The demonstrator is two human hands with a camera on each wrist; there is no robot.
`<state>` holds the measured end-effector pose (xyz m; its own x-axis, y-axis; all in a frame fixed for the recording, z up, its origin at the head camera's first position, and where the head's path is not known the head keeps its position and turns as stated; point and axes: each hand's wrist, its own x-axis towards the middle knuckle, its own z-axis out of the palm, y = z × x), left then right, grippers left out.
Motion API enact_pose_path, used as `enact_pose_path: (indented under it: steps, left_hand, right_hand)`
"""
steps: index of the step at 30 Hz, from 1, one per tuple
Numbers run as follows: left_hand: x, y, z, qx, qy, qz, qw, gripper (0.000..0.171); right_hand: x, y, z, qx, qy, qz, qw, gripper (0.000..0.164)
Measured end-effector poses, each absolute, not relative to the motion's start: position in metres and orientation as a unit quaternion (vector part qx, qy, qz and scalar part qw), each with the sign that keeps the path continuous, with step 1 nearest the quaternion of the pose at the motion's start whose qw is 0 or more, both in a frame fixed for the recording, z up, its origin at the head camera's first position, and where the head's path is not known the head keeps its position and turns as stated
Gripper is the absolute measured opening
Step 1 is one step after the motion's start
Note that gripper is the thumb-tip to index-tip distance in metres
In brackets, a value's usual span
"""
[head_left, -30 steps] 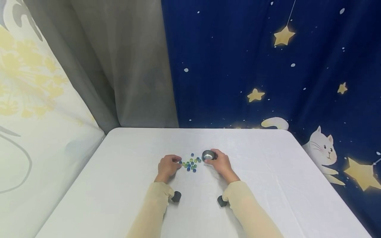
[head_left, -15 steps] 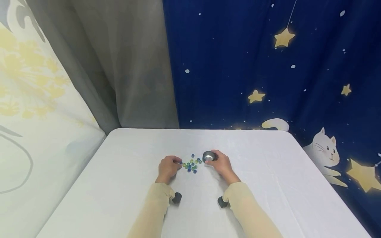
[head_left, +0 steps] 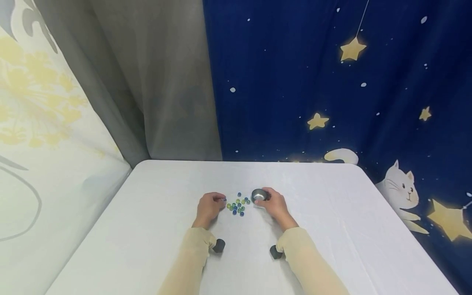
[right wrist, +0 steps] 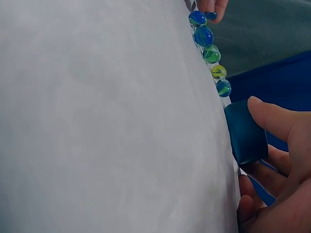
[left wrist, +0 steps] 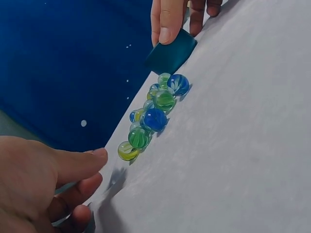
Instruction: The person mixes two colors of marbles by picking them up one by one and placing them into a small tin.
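My left hand (head_left: 209,208) pinches a blue marble (right wrist: 210,15) between thumb and fingertips, just above the tabletop at the left side of the marbles. In the left wrist view the hand itself hides this marble. A loose cluster of glass marbles (left wrist: 155,120), blue, green and yellow with swirls inside, lies on the white cloth between both hands. My right hand (head_left: 275,204) grips a small round metal cup (head_left: 259,195) by its right side, thumb at the near rim. The cup is tilted slightly, its silvery inside facing up, right beside the marbles.
A white cloth covers the table (head_left: 155,246). Black wrist devices (head_left: 219,245) sit at both cuffs. Behind the far edge hang a grey curtain (head_left: 177,90) and a dark blue curtain (head_left: 273,82) printed with stars and a cat.
The blue marble at my left fingertips has risen off the cloth in the pinch. My right hand and the cup keep their place; the head view has shifted slightly.
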<state>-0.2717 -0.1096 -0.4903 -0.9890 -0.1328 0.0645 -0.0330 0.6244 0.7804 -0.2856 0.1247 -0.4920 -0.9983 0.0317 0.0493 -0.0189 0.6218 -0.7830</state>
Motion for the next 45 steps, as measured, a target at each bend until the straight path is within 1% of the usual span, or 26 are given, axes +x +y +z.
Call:
enact_pose_path:
  steps: [12,20,38,45]
  left_hand:
    - [-0.281,-0.103,-0.491,0.037,-0.873,-0.482,0.065,0.016]
    - [-0.284,-0.098,-0.490,0.037,-0.869,-0.490,0.059,0.017]
    - [-0.288,-0.089,-0.487,0.002,-0.863,-0.501,0.066,0.019]
    - [-0.293,-0.083,-0.487,-0.007,-0.855,-0.515,0.067,0.016]
  right_hand:
    - [-0.286,0.126,-0.493,-0.003,-0.898,0.439,0.029,0.061]
    - [-0.286,0.126,-0.494,0.003,-0.898,0.438,0.032,0.060]
    - [-0.286,0.127,-0.493,0.003,-0.898,0.438,0.032,0.059]
    - [-0.285,0.126,-0.491,0.002,-0.898,0.440,0.030,0.059]
